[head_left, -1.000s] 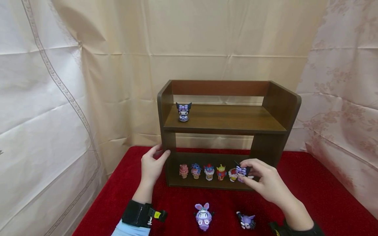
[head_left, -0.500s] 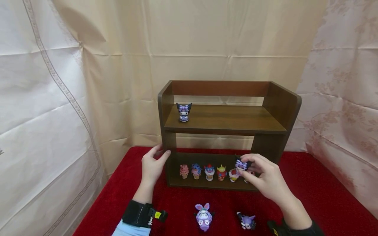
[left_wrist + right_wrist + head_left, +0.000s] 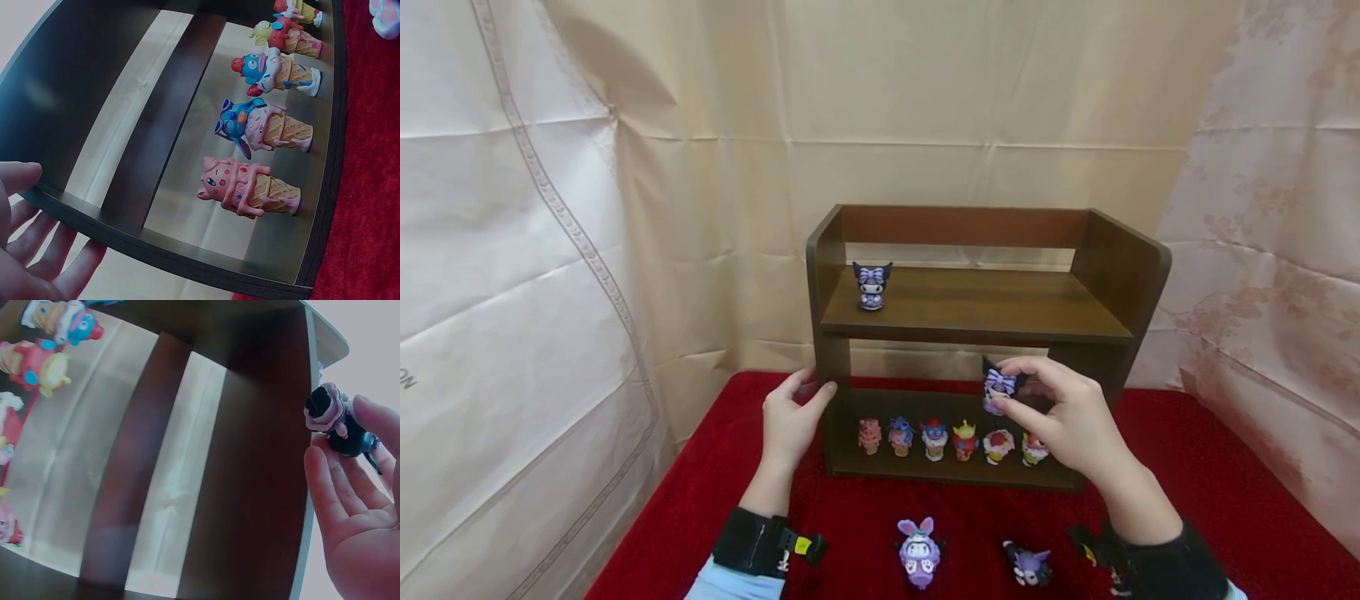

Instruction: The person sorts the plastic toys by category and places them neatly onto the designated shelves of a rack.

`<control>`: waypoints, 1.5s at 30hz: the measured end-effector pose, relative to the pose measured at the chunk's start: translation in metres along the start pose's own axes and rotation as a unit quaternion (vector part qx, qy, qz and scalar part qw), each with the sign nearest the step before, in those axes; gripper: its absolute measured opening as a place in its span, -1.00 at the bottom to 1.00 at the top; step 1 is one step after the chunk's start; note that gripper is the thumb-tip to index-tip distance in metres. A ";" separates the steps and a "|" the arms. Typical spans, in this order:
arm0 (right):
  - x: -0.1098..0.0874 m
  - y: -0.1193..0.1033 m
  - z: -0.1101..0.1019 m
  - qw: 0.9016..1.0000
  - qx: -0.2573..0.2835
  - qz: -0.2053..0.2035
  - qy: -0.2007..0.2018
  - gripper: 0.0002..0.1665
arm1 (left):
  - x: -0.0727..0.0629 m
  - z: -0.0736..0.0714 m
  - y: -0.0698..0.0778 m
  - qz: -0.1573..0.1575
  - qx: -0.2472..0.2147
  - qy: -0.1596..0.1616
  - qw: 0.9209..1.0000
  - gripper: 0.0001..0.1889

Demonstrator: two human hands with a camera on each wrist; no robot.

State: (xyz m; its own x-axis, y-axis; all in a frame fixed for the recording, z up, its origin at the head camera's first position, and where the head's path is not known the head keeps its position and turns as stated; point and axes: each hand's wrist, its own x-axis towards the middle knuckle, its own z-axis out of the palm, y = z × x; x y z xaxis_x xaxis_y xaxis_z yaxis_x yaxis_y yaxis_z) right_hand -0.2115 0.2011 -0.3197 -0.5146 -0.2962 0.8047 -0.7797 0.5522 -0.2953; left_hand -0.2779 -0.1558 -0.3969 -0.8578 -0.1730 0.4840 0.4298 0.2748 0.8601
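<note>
My right hand pinches a small figurine with black pointed ears and a purple striped bow. It holds it in front of the lower opening of a dark wooden desktop shelf; the right wrist view shows its underside near the shelf board's edge. My left hand grips the shelf's left side panel, thumb at the front edge and fingers on the outer side. A similar bow-wearing figurine stands upright at the left of the upper board.
Several ice-cream-cone figurines stand in a row on the lower board, among them a pink one and a blue one. On the red cloth lie a purple rabbit-eared figurine and a purple-and-black figurine. Curtains hang behind.
My right hand has lifted the bow figurine up and slightly left, from before the row's right end to above it, uncovering the cone figurines there. The left hand stays at the side panel.
</note>
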 end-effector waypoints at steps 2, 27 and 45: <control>0.007 -0.001 -0.002 1.000 0.010 -0.005 -0.001 -0.45 | 0.000 0.000 0.001 0.000 0.002 0.001 1.000 -0.61; 0.085 -0.017 -0.003 0.998 0.053 0.024 -0.006 -0.52 | -0.001 0.001 0.001 -0.007 -0.004 -0.001 1.000 -0.65; 0.124 -0.009 0.008 0.985 0.073 0.139 -0.068 -0.63 | 0.001 0.001 -0.001 0.012 -0.003 0.002 1.000 -0.63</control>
State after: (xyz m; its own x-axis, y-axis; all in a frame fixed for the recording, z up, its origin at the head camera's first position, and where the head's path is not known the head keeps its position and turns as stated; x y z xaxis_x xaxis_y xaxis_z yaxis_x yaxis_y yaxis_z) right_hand -0.2707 0.1529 -0.2217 -0.7511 -0.2562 0.6085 -0.6395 0.5113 -0.5741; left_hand -0.2790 -0.1553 -0.3972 -0.8462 -0.1714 0.5045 0.4509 0.2740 0.8495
